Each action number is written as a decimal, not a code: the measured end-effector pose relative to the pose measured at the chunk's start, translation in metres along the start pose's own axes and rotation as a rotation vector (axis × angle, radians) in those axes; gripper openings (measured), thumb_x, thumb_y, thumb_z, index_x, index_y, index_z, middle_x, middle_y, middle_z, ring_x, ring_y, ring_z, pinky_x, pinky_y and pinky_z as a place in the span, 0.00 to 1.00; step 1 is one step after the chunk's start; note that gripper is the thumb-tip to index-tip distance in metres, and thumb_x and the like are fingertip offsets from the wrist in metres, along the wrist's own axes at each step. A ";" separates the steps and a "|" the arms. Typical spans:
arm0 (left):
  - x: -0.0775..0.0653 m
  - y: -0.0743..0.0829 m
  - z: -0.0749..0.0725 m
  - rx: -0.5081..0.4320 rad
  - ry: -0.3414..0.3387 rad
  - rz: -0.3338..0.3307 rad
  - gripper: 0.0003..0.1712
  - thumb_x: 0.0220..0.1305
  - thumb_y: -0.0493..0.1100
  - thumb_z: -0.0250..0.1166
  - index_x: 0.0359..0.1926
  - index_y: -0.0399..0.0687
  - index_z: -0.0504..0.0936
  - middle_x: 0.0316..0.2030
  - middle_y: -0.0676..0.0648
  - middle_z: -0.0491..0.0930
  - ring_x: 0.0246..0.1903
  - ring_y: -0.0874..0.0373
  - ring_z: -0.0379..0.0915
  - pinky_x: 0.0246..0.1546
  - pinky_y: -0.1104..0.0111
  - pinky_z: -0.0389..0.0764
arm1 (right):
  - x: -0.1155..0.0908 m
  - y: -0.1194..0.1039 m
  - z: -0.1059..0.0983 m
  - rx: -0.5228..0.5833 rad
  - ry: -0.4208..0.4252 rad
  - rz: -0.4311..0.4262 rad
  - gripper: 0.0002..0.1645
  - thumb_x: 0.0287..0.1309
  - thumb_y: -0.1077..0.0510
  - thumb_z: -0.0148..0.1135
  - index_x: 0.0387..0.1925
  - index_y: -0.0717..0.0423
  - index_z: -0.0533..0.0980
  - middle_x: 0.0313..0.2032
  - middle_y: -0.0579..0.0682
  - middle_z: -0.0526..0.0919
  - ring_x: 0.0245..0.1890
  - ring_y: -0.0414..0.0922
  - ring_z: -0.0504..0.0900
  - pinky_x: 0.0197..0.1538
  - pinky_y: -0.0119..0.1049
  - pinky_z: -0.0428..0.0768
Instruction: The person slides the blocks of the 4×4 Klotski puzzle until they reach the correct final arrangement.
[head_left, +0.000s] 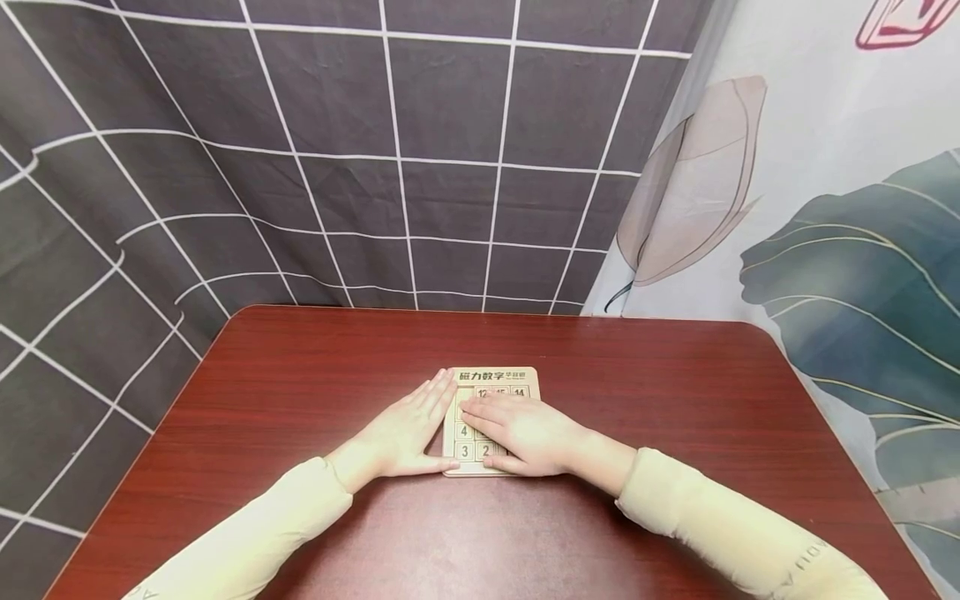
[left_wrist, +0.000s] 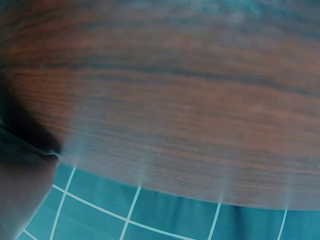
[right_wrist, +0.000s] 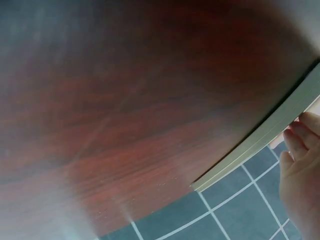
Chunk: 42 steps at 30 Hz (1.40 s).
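- Landmark: the numbered puzzle board (head_left: 491,377). It lies face up on the desk (head_left: 360,358), its title strip along the edge farthest from you.
- Your left hand (head_left: 408,432) is set against the board's left side, fingertips at its far left corner and thumb reaching to its near left corner. This placement appears intended to steady the frame.
- Your left fingers are extended and close together, thumb spread away; nothing is seen enclosed by them.
- Your right hand (head_left: 528,432) comes in from the board's right side and lies across its face, presumably so your fingertips can bear on the number tiles (head_left: 465,452).
- Your right fingers are nearly straight and close together, gripping nothing; the board is beneath them. How hard they press, you cannot be told from these views.
- Tiles 12, 15 and 14 show beyond your right fingers, towards the title strip; 4, 3 and 2 show at the board's near left. The remainder is hidden under your hand.
- The slot left of 12 appears vacant, which would leave room for sliding.
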<state>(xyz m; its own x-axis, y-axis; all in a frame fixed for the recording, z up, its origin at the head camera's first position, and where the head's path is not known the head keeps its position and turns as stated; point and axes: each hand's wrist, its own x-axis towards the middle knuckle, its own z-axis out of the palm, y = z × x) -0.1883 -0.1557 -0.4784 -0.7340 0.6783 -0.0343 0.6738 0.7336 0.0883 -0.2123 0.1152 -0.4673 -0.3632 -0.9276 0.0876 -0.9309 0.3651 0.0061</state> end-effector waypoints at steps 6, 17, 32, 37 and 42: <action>0.000 0.001 -0.001 -0.014 0.000 -0.001 0.65 0.68 0.73 0.61 0.82 0.28 0.49 0.84 0.31 0.45 0.85 0.40 0.43 0.85 0.54 0.56 | -0.005 0.004 -0.003 0.028 0.023 -0.003 0.38 0.75 0.41 0.58 0.78 0.55 0.68 0.76 0.52 0.73 0.77 0.49 0.72 0.79 0.46 0.72; 0.000 0.002 -0.002 -0.002 -0.010 -0.002 0.66 0.68 0.74 0.61 0.83 0.28 0.48 0.85 0.31 0.44 0.85 0.40 0.42 0.85 0.54 0.56 | -0.019 0.026 0.001 -0.002 0.063 0.047 0.37 0.75 0.42 0.60 0.75 0.57 0.72 0.75 0.51 0.75 0.76 0.49 0.74 0.79 0.47 0.72; 0.000 0.002 -0.003 -0.007 -0.006 -0.001 0.65 0.67 0.74 0.61 0.82 0.27 0.50 0.84 0.30 0.45 0.85 0.39 0.44 0.85 0.53 0.57 | -0.001 0.022 0.007 -0.021 0.038 0.034 0.38 0.77 0.39 0.57 0.76 0.56 0.70 0.76 0.51 0.74 0.77 0.48 0.72 0.81 0.45 0.70; 0.000 0.002 -0.003 -0.003 -0.007 -0.001 0.65 0.67 0.74 0.61 0.82 0.27 0.51 0.84 0.30 0.46 0.85 0.39 0.44 0.85 0.53 0.56 | 0.004 0.019 0.004 -0.003 0.007 0.046 0.38 0.77 0.39 0.56 0.78 0.56 0.69 0.77 0.51 0.73 0.78 0.48 0.71 0.81 0.46 0.69; 0.000 0.001 -0.002 0.000 -0.006 0.001 0.65 0.68 0.74 0.61 0.82 0.27 0.51 0.84 0.30 0.45 0.85 0.39 0.43 0.85 0.53 0.56 | 0.000 0.020 -0.001 0.010 0.008 0.053 0.38 0.77 0.40 0.57 0.78 0.56 0.69 0.77 0.51 0.73 0.78 0.48 0.71 0.81 0.45 0.69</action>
<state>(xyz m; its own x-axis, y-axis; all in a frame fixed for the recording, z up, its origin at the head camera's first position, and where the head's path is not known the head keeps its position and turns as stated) -0.1877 -0.1556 -0.4760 -0.7326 0.6795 -0.0404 0.6747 0.7327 0.0886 -0.2308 0.1225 -0.4660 -0.4116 -0.9064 0.0952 -0.9108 0.4127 -0.0090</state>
